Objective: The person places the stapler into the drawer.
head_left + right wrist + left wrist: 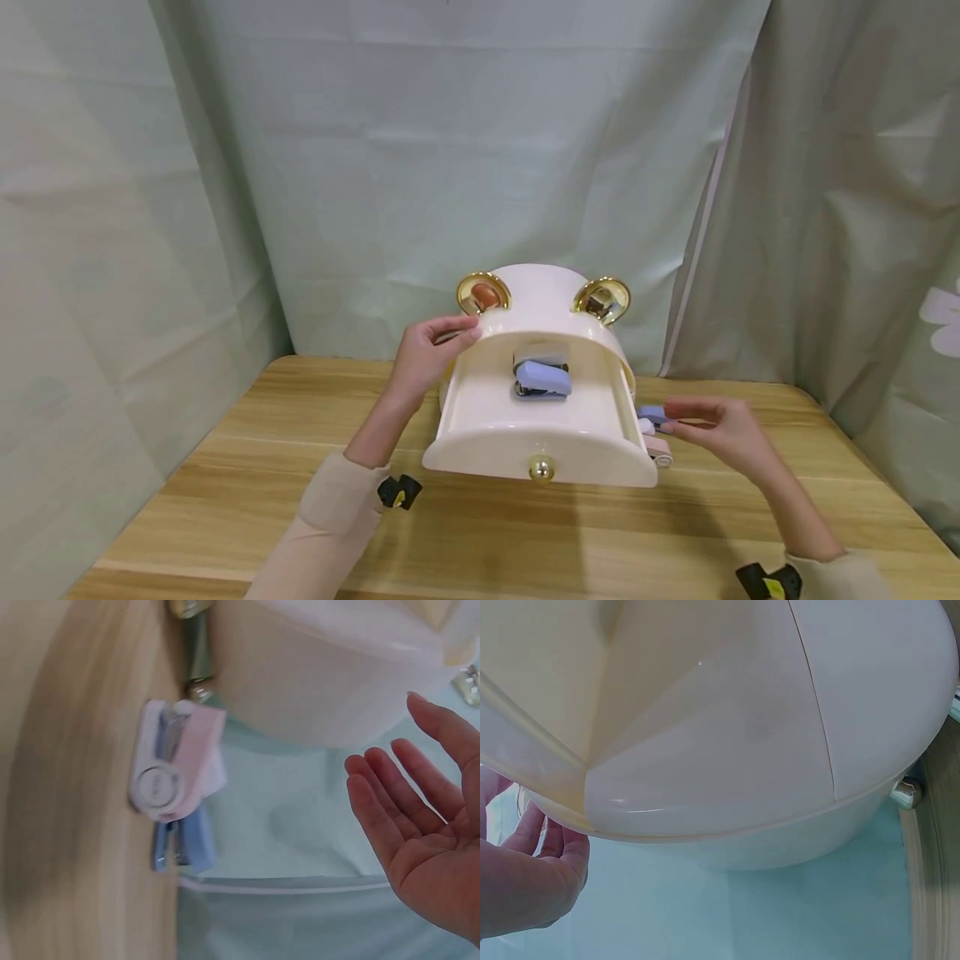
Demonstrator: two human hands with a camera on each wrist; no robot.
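A cream box (540, 296) with two gold ears stands on the wooden table (480, 533). Its drawer (487, 417) with a gold knob (542, 468) is pulled out, and a blue stapler (543, 379) lies inside. My left hand (431, 350) rests its straight fingers on the box's front arch beside the left ear; in the left wrist view this hand (532, 877) sits against the box's (727, 727) edge. My right hand (720, 429) hovers right of the drawer, holding nothing, close to a second blue stapler (651, 414) and a pink stapler (660, 450). The right wrist view shows the palm (420, 825) open, apart from the pink stapler (176, 769).
Pale green curtains (420, 150) hang behind and on both sides of the table. The two loose staplers lie against the box's right side, the blue one (191, 844) behind the pink one. Bare wood lies in front of the drawer.
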